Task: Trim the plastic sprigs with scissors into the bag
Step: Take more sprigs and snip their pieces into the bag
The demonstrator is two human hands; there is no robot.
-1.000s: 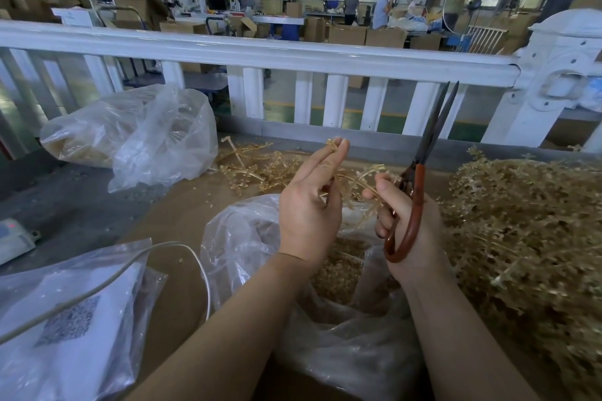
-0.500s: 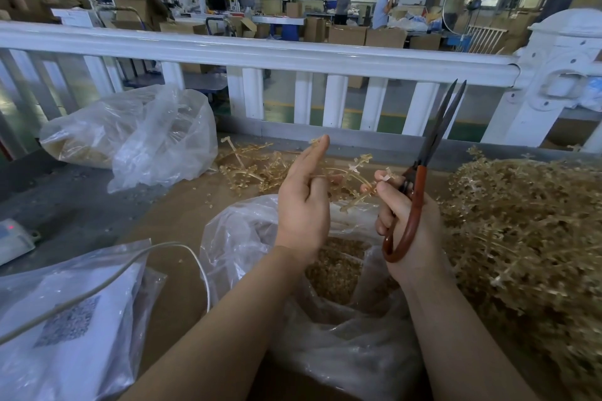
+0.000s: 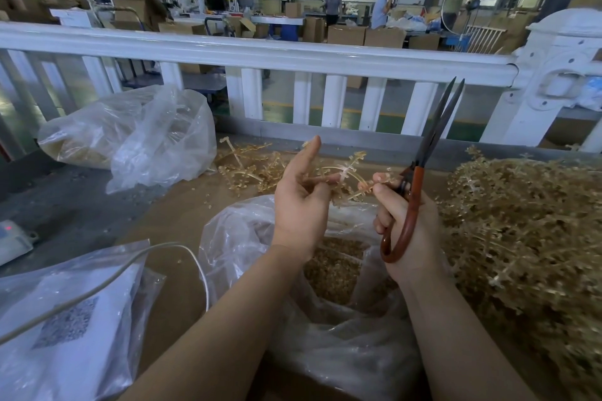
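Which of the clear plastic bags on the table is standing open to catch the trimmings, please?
The bag directly below both hands, its mouth open and cut bits inside. The bag by the railing lies slumped far left; the flat bag at near left holds a printed sheet.

A white railing (image 3: 293,55) with square balusters runs across behind the brown work surface (image 3: 182,221). At the left a crumpled clear plastic sack (image 3: 130,133) lies against the railing. Nearer, at the lower left, a flat plastic sleeve (image 3: 65,329) holds a white sheet printed with a square code, and a pale cable (image 3: 97,283) curves over it. A small grey device (image 3: 13,241) with a red light sits at the left edge; it may be a scale, though too little of it shows. Beyond the railing stand cardboard boxes (image 3: 345,34), and three people (image 3: 384,6) stand by tables. A round fan (image 3: 469,6) stands near the right.
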